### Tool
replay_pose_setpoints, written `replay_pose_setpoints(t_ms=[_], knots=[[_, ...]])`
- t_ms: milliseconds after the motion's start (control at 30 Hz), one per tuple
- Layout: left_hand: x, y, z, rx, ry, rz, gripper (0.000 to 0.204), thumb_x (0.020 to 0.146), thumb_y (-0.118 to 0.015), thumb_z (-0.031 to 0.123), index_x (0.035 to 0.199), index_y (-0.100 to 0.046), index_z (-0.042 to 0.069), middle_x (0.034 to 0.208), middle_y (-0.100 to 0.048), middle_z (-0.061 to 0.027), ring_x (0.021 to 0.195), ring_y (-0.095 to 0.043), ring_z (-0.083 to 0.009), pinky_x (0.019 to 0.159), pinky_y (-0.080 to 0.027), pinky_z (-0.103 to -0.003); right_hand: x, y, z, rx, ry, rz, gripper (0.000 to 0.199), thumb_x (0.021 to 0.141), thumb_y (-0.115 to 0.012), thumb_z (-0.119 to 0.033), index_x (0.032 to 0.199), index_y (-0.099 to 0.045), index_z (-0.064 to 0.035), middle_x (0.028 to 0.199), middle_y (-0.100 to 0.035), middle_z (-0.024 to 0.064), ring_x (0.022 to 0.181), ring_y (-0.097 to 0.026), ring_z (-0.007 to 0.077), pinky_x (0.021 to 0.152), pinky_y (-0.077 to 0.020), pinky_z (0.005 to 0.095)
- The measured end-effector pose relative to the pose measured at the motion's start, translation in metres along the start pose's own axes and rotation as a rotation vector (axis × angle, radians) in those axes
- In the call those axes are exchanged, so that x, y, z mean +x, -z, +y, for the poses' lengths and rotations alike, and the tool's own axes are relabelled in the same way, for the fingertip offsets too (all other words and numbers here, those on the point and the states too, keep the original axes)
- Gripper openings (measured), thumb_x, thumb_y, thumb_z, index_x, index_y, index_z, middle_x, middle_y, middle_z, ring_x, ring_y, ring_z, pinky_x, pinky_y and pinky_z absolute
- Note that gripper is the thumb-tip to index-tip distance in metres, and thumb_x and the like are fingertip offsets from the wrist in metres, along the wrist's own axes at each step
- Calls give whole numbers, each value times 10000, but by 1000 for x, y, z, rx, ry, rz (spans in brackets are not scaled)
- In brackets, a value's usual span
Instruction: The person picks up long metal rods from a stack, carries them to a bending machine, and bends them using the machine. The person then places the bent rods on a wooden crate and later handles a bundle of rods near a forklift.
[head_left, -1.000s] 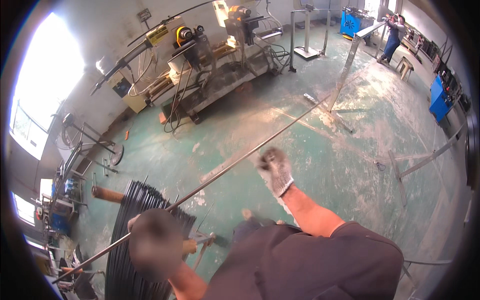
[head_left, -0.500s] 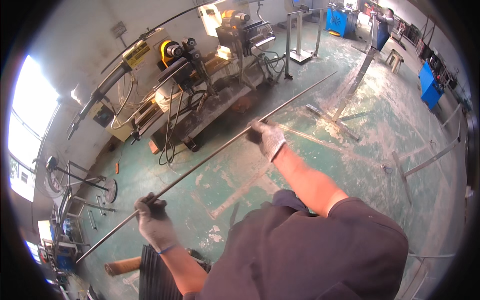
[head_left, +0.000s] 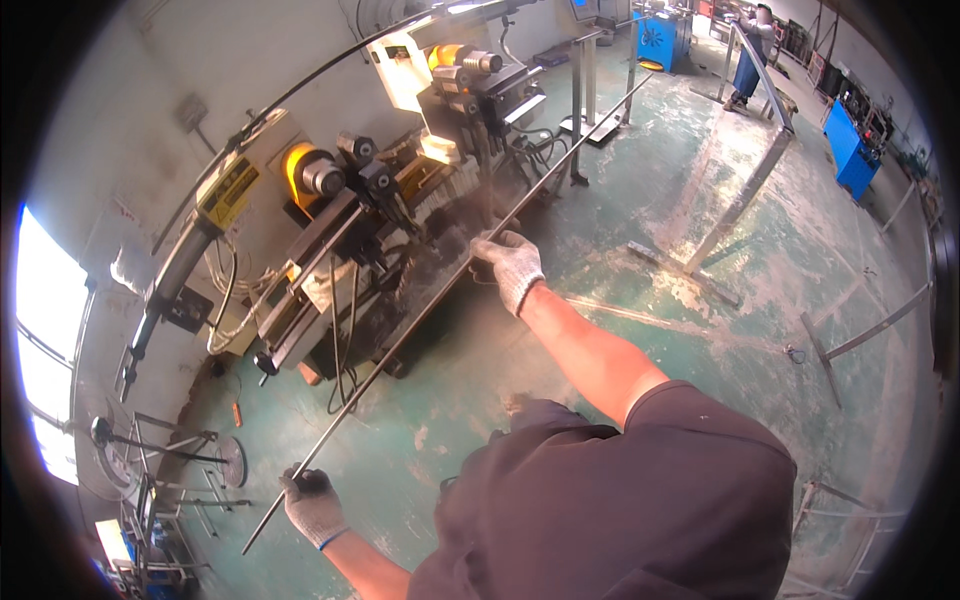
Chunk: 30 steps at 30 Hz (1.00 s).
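A long thin metal rod (head_left: pixel 414 326) slants across the view from the lower left to the upper right. My left hand (head_left: pixel 312 505), in a light work glove with dark fingertips, is closed round it near its lower end. Farther along, my right hand (head_left: pixel 512 265), gloved the same way, grips the rod past its middle. The rod's far end reaches over beside a grey metal stand (head_left: pixel 588 85). Ahead on the left, a machine with a yellow-ringed spindle (head_left: pixel 318 178) stands close behind the rod.
A second yellow-ringed machine (head_left: pixel 465 65) stands farther back. On the right is a metal frame stand (head_left: pixel 730 200), with a person (head_left: pixel 752 60) beyond it. Blue machines (head_left: pixel 852 150) stand at far right and at the back. A round-based stand (head_left: pixel 232 462) is at left.
The rod has moved forward with both hands on it and now slants more steeply. My left hand sits lower in view. My body has come nearer the machines.
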<state>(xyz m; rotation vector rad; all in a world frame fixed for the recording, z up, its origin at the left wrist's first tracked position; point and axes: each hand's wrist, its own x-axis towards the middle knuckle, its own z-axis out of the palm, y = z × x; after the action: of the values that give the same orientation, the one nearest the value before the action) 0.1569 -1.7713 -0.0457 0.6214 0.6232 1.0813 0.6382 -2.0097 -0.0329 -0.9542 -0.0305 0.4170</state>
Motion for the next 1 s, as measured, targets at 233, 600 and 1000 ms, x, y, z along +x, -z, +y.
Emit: replay_pose_setpoints(t_ms=[233, 600, 1000], knots=[[112, -64, -15, 10, -42, -15, 290, 1037, -657, 315, 1091, -668, 31, 964, -684, -66, 846, -608, -176, 778, -540, -318, 140, -79, -1, -75, 51, -39, 225, 904, -783, -151, 1067, -673, -43, 916, -728, 78, 695, -687, 208, 598, -560, 349], [306, -125, -70, 42, 95, -114, 298, 1019, -697, 328, 1045, -638, 37, 897, -608, -33, 792, -552, -170, 733, -499, -306, 321, -150, 3, -261, 41, 5, 258, 917, -769, -150, 1102, -710, 18, 915, -714, 98, 727, -656, 185, 553, -550, 344], [411, -171, -111, 142, 194, -8, 265, 1053, -626, 280, 1077, -612, 16, 937, -605, -51, 854, -532, -153, 745, -466, -292, 468, -136, 49, -300, 49, 134, 148, 846, -803, -104, 959, -764, -17, 802, -698, 27, 698, -608, 145, 654, -482, 308]])
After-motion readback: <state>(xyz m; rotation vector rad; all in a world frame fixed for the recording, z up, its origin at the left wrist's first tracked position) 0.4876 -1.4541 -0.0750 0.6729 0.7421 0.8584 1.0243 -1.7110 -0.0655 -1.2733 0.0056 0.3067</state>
